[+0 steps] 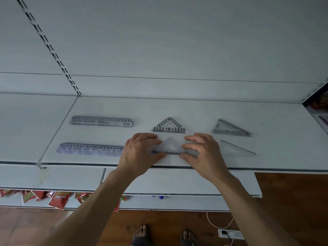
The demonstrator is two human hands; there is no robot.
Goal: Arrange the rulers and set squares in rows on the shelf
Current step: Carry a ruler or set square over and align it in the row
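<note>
On the white shelf lie clear plastic rulers and set squares in two rows. At the back are a long ruler, a set square and another set square. In the front row are a second ruler at the left and a faint clear set square at the right. Between them, a front middle set square lies flat. My left hand pinches its left corner and my right hand pinches its right corner.
A lower shelf juts out beneath, with red snack packets on the level below at the left. The shelf's front edge runs just under my wrists. A power strip and cable lie on the wooden floor by my feet.
</note>
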